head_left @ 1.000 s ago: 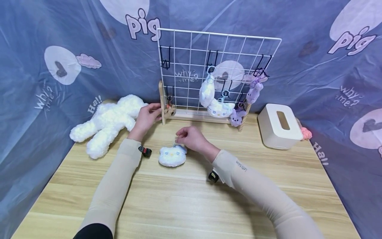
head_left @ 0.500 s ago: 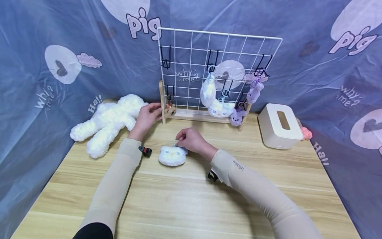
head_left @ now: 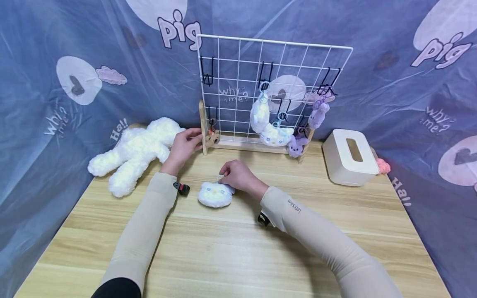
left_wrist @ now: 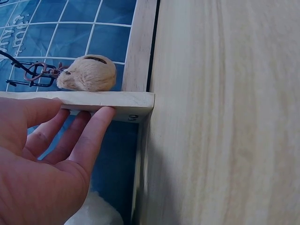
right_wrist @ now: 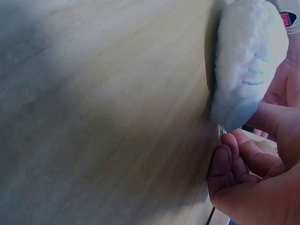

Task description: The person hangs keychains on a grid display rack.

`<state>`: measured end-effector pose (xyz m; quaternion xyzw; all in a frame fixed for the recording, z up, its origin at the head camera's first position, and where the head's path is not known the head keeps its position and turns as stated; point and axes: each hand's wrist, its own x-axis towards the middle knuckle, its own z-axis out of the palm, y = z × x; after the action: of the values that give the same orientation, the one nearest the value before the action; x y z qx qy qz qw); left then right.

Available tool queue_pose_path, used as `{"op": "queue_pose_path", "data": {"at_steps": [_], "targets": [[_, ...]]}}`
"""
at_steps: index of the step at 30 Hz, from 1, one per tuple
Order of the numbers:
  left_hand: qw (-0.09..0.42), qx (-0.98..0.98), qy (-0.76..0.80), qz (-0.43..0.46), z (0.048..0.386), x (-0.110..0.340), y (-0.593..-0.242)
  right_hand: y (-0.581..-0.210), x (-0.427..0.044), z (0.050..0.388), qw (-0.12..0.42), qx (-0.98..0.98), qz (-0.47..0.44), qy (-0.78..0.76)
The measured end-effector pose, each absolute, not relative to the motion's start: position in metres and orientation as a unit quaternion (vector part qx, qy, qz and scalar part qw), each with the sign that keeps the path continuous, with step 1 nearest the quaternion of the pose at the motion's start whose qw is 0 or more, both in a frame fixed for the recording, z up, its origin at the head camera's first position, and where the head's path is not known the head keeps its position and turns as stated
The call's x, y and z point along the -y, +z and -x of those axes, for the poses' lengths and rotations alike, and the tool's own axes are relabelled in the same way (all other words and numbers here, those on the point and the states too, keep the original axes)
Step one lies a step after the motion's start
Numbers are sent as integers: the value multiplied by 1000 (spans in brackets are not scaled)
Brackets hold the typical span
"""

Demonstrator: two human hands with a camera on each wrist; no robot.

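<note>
My left hand (head_left: 184,147) touches the wooden side post (left_wrist: 112,99) of the display rack. In the left wrist view its fingers (left_wrist: 96,131) lie against the outer side, not wrapped round the post. A small brown plush keychain (left_wrist: 89,74) hangs from a black hook just inside that post. My right hand (head_left: 240,176) pinches the ring at the top of a white plush cat-head keychain (head_left: 215,195), over the table before the rack. In the right wrist view the keychain (right_wrist: 251,61) appears edge-on; the ring is mostly hidden by fingertips.
The white wire grid rack (head_left: 238,78) carries black hooks with white plush keychains (head_left: 275,135) and purple rabbit keychains (head_left: 317,114). A large white plush toy (head_left: 139,149) lies left. A white tissue box (head_left: 350,157) stands right, with something pink (head_left: 383,166) behind it.
My right hand has shifted very slightly downward with its forearm, still pinching the ring. The cat-head keychain barely moves. My left hand stays at the post.
</note>
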<state>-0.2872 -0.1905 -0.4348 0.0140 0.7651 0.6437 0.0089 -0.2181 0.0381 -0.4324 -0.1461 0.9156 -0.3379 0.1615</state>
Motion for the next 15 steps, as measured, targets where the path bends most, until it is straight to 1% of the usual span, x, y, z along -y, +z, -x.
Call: {"op": "queue_pose_path", "data": {"at_steps": [8,15], "targets": [[0,-770,638,-14,288,189,-436,-433,-37,219,158,-920,153,-323],[3,-769,639,-14,287,191,-436,-430,-38,220,162,-923,163,-308]]}}
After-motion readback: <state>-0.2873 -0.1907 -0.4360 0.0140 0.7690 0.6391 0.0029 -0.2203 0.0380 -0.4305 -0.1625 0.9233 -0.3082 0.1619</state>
